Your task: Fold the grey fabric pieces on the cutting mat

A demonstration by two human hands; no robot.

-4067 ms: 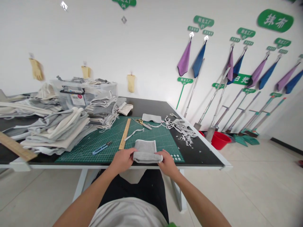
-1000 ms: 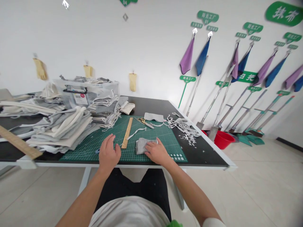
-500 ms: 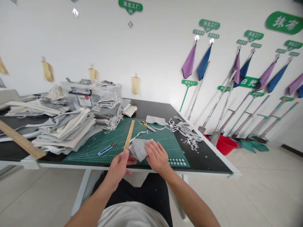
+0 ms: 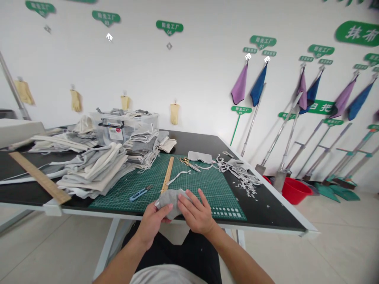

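A grey cloth eye mask (image 4: 171, 200) is held low over the front edge of the green cutting mat (image 4: 142, 177). My left hand (image 4: 151, 224) grips its left end, thumb lying on top. Over the right part rest the fingers of my right hand (image 4: 196, 211), slightly spread; its thumb is hidden. Just beyond the mask, a wooden ruler (image 4: 167, 173) and a white strap (image 4: 178, 176) lie on the mat. A blue cutter knife (image 4: 140, 193) is to the left. Gold-handled scissors (image 4: 189, 163) lie farther back beside another grey eye mask (image 4: 200, 157).
Stacked grey and cream cloth (image 4: 94, 173) stands left, before a clear plastic bin (image 4: 124, 126). A long wooden ruler (image 4: 40, 177) crosses the left front edge. Straps and scraps (image 4: 241, 173) lie at the right. A red bucket (image 4: 296, 190) stands on the floor.
My left hand has come in to the eye mask and now grips its left end. The mask has been turned and brought closer to me. The view has shifted slightly.
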